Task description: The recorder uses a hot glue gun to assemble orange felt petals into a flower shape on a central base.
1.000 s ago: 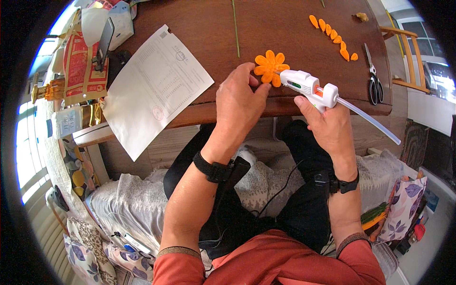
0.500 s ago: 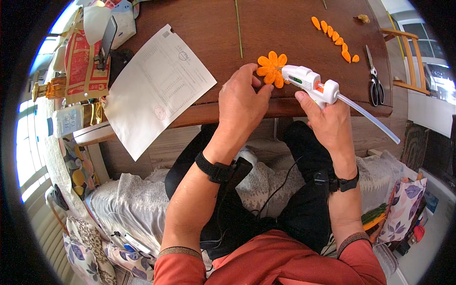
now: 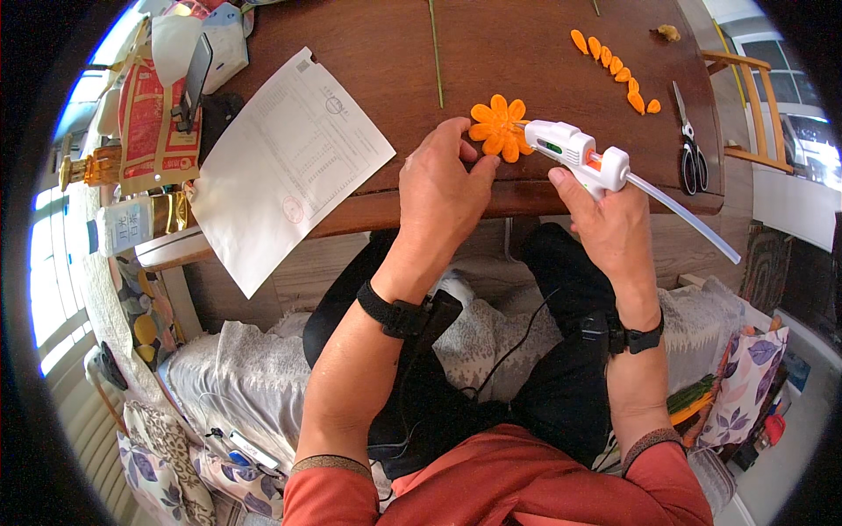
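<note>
My left hand [image 3: 445,180] is curled at the left side of an orange fuzzy flower [image 3: 498,129], thumb and fingertips at its petals. The fingers' undersides are hidden. In my right hand [image 3: 605,219] is a white hot glue gun [image 3: 566,149], with its nozzle pointing left at the flower's middle. From the gun's back a long translucent glue stick [image 3: 684,215] sticks out. My right fingers are wrapped around the handle, mostly out of sight below it.
Several loose orange petals [image 3: 617,66] lie in a row on the brown table [image 3: 351,39]. Scissors [image 3: 693,153] rest near its right edge. A green stem [image 3: 436,57] lies beyond the flower. At left are a printed paper sheet [image 3: 289,167], a phone [image 3: 196,79] and a red packet [image 3: 158,131].
The glue gun's nozzle has drawn slightly right, away from the flower's middle. My left hand and the flower have shifted a little left in the picture, as has the paper.
</note>
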A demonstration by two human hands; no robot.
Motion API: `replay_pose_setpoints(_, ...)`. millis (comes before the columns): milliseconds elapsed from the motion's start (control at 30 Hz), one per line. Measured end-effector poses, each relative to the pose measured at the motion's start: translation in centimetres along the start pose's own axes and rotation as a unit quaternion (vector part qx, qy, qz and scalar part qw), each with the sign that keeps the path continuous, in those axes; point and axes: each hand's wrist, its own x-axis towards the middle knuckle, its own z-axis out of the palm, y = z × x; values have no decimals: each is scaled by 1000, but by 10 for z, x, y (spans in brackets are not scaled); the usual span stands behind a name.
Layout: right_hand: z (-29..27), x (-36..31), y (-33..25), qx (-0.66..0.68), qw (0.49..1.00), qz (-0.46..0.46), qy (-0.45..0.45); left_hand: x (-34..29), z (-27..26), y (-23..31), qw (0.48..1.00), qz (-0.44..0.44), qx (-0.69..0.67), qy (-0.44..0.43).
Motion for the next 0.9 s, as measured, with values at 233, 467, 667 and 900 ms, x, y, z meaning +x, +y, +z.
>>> replay_pose_setpoints(233, -3, -2, 2, 3, 1000, -5, 11, 0, -2, 7, 1000, -13, -16, -15)
replay_pose_setpoints(467, -4, -5, 3, 4, 1000, 0, 11, 0, -4, 6, 1000, -16, -8, -25)
replay_pose_setpoints(667, -5, -10, -2, -1, 1000, 26, -17, -1, -4, 6, 1000, -6, -10, -18)
replay_pose_setpoints(900, -4, -9, -2, -13, 1000, 11, -24, 0, -4, 7, 1000, -5, -6, -16)
